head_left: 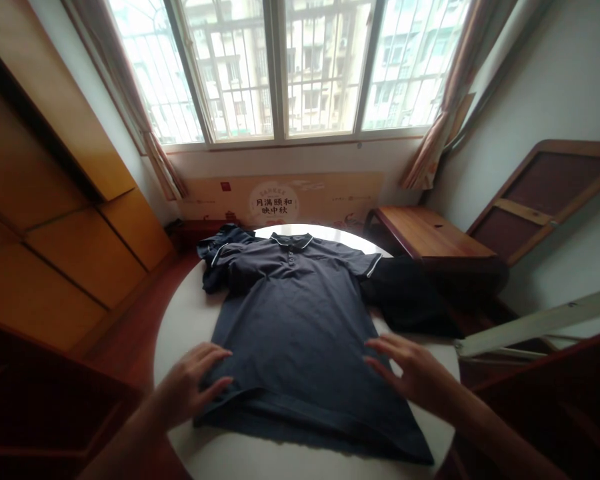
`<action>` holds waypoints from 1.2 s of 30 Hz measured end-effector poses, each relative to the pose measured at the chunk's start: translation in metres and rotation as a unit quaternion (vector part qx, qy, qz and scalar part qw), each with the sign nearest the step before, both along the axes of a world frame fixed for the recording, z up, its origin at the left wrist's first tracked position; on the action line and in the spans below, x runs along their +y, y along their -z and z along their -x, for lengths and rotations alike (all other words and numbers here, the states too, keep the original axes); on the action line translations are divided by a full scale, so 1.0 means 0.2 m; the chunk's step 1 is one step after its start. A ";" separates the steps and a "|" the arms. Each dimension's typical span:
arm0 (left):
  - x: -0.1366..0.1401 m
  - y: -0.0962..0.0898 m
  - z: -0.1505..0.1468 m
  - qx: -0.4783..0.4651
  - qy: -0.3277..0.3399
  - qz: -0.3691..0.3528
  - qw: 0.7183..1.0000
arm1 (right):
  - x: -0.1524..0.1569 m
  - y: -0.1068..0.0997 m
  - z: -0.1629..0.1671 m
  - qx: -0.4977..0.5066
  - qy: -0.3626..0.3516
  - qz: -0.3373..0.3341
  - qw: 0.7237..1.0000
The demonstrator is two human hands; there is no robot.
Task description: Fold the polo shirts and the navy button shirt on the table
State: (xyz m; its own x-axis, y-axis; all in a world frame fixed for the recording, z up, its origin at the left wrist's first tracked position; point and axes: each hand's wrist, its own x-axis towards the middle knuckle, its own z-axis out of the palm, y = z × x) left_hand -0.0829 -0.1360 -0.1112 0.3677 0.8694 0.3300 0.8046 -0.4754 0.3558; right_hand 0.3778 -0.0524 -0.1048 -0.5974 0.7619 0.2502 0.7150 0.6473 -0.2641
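A dark grey-blue polo shirt [300, 327] lies spread on a round white table [180, 333], its collar at the far side and its hem towards me. White trim edges the collar and sleeves. My left hand [197, 377] is over the shirt's lower left edge, thumb and fingers apart. Over the lower right edge is my right hand [400, 367], its fingers also apart. Neither hand grips the cloth; whether the fingertips touch it I cannot tell. The hem is slightly wavy, with a fold across it.
Dark bunched clothing [225, 247] lies at the table's far left, and a black garment [410, 293] hangs over its right edge. Behind stand a wooden bench [430, 230] and a printed banner [280, 197] under the window. A wooden cabinet [65, 267] is on the left.
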 end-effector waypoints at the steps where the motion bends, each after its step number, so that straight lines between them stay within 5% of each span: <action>1: -0.09 0.03 0.00 0.018 0.000 0.003 1.000 | -0.13 0.05 0.00 0.000 -0.030 0.003 1.000; 5: -0.27 0.14 0.02 0.030 -0.024 -0.021 0.999 | -0.43 0.20 -0.03 0.004 -0.068 -0.076 0.995; 14: -0.26 0.16 -0.07 0.002 0.001 -0.070 0.998 | -0.48 0.20 -0.07 0.013 -0.102 -0.179 0.979; 21: -0.28 0.15 -0.05 -0.040 0.025 -0.047 0.998 | -0.50 0.11 -0.16 0.004 -0.102 -0.204 0.974; 28: -0.35 0.09 -0.05 -0.119 -0.010 0.032 0.992 | -0.51 0.17 -0.26 0.020 -0.060 -0.220 0.973; 36: -0.42 0.09 -0.02 -0.036 -0.029 -0.044 0.998 | -0.54 0.17 -0.28 0.036 -0.031 -0.162 0.986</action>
State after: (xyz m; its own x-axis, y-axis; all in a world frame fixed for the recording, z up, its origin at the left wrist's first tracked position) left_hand -0.0797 -0.2192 -0.1300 0.2907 0.8547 0.4300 0.8050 -0.4614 0.3728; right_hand 0.4334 -0.1598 -0.1382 -0.6121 0.5979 0.5176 0.6583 0.7479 -0.0855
